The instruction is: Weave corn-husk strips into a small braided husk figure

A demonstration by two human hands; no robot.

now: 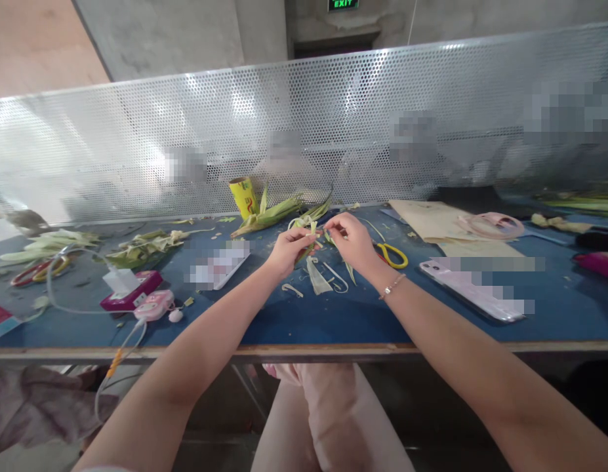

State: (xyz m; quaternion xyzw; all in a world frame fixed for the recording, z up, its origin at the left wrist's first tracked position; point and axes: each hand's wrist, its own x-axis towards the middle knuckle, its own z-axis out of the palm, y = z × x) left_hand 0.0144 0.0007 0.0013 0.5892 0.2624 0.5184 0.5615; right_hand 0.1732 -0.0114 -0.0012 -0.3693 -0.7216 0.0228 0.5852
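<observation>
My left hand (288,252) is closed in a pinch around a small folded piece of pale green corn husk (313,227), held just above the table. Facing it, my right hand (351,239) has its thumb and fingers pinched together at the side of the same piece; the exact spot they grip is small and partly hidden. Below both hands lie a cut husk scrap (318,278) and a thin curled strip (337,275). Scissors with yellow handles (395,256) rest beside my right wrist, their blades hidden. Behind my hands are whole green husks (277,215).
A perforated metal screen (264,118) stands along the back of the blue table (328,324). Phones (227,262) (473,292) lie at either side. Farther left are a magenta power block (134,292) with cables and more scissors (52,269). Brown paper (426,221) lies right, a yellow tube (243,198) behind.
</observation>
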